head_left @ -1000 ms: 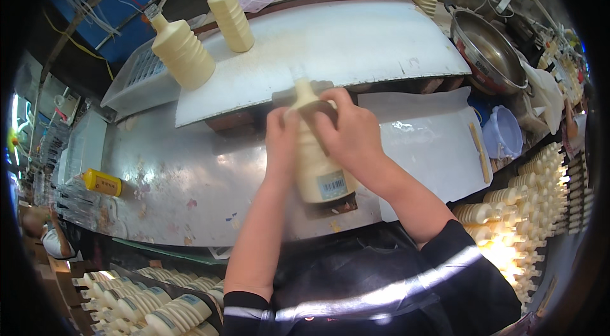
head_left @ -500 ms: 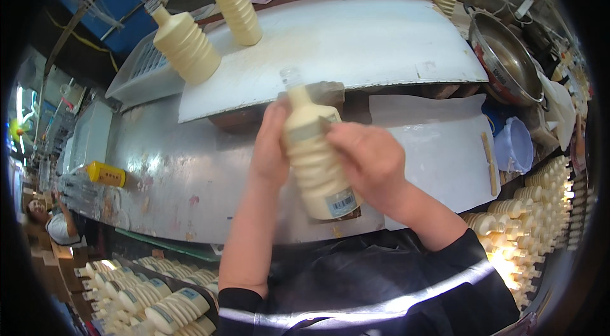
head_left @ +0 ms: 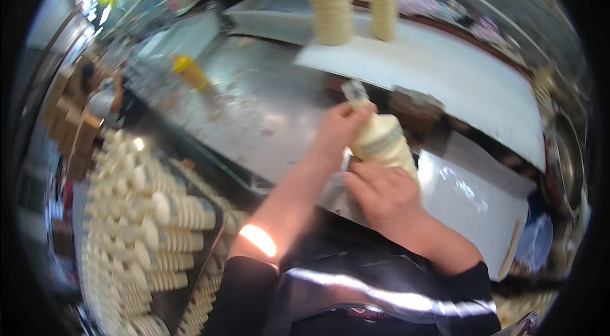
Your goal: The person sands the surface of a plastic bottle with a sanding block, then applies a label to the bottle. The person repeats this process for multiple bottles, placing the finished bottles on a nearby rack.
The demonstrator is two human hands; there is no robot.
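A cream ribbed bottle (head_left: 382,139) with a clear neck and a label band round its shoulder is tilted in front of me, over the near edge of the metal table. My left hand (head_left: 345,125) is closed round the bottle just below its neck. Against the lower body lies my right hand (head_left: 386,195), its fingers curled and pressed to the side of the bottle; whether it grips or only presses, and what may be under the fingers, is hidden. Motion blurs both hands a little.
Two cream bottles (head_left: 332,13) stand on the raised white board (head_left: 445,63). A yellow bottle (head_left: 190,72) is on the metal table (head_left: 267,114). Many cream bottles (head_left: 171,234) are stacked at left. A white sheet (head_left: 470,193), blue bucket (head_left: 535,244) and metal pan (head_left: 567,161) are at right.
My view has swung left, bringing the stacked bottles further in. The held bottle leans more; my left hand is now at its neck, and my right hand has slid down toward its lower body.
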